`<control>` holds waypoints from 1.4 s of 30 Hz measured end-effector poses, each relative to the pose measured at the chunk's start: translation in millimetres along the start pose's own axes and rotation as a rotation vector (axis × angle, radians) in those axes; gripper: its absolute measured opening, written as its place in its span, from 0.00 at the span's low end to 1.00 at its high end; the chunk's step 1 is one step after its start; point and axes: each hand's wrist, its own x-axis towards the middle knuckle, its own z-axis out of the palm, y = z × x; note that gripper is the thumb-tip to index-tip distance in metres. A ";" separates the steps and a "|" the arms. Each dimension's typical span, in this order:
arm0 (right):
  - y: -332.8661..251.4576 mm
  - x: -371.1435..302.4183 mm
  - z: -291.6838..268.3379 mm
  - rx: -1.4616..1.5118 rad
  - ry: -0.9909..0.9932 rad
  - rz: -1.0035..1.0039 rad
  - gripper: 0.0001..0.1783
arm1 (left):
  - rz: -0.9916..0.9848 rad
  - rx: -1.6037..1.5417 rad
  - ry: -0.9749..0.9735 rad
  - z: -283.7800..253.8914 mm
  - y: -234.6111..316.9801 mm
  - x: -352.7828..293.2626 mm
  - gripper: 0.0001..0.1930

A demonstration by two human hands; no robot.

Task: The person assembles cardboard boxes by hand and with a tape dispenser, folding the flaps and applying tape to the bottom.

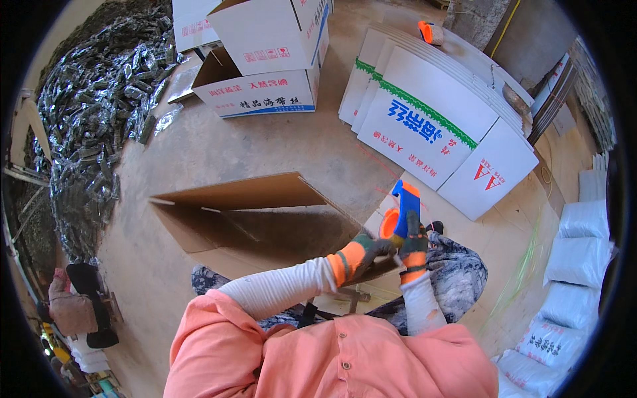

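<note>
My right hand (415, 244), in an orange and dark green work glove, is closed around a blue and orange tape dispenser (409, 192) with an orange roll hub. Held upright, the dispenser is just beyond the box's right end. Beside it, my left hand (361, 255) in a matching glove has its fingers drawn together. What those fingers grip, if anything, is hidden. In front of me a cardboard box (245, 194) lies with its brown inside showing; its near right edge runs under my hands.
Flattened white cartons (431, 99) lean in a stack at the far right, with another tape dispenser (431, 33) above them. Open white boxes (259, 93) stand at the back. Dark plastic-wrapped packets (99, 113) are heaped at left. White bags (577, 259) line the right.
</note>
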 end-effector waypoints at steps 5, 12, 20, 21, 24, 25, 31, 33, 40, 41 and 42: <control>-50.4 -14.1 -8.4 1.131 -0.057 0.636 0.16 | 0.166 0.009 -0.333 -58.2 -91.3 -52.2 0.09; -97.0 24.9 12.7 0.855 -0.728 0.398 0.19 | -0.901 -0.779 -0.673 -90.0 -50.8 -64.0 0.15; -75.1 8.0 37.0 0.338 -0.840 0.264 0.16 | -0.796 0.522 -0.077 -93.6 -139.9 -61.0 0.21; -83.0 15.1 42.4 0.322 -0.839 0.304 0.16 | -0.778 0.723 0.038 -92.4 -172.3 -78.0 0.22; -54.8 16.3 29.6 0.285 -0.767 0.398 0.15 | -0.661 1.167 0.116 -191.5 -80.3 -60.4 0.26; -54.3 16.2 32.5 0.309 -0.757 0.387 0.15 | -0.450 1.620 0.443 -228.0 -79.6 -94.9 0.27; -56.7 12.5 53.5 0.373 -0.681 0.316 0.13 | -1.096 0.932 0.467 -327.2 -96.4 -238.7 0.33; -46.8 14.3 45.0 0.363 -0.668 0.291 0.15 | -0.970 0.956 0.385 -310.4 -81.4 -223.6 0.34; -44.4 18.4 43.4 0.373 -0.633 0.399 0.17 | -0.965 1.368 -0.057 -224.3 -172.5 -172.0 0.35; -44.0 16.1 39.6 0.287 -0.682 0.380 0.18 | -0.904 1.469 -0.274 -195.5 -155.5 -155.6 0.34; -42.8 19.5 37.6 0.203 -0.732 0.344 0.19 | -0.830 1.740 -0.402 -189.3 -169.5 -162.4 0.31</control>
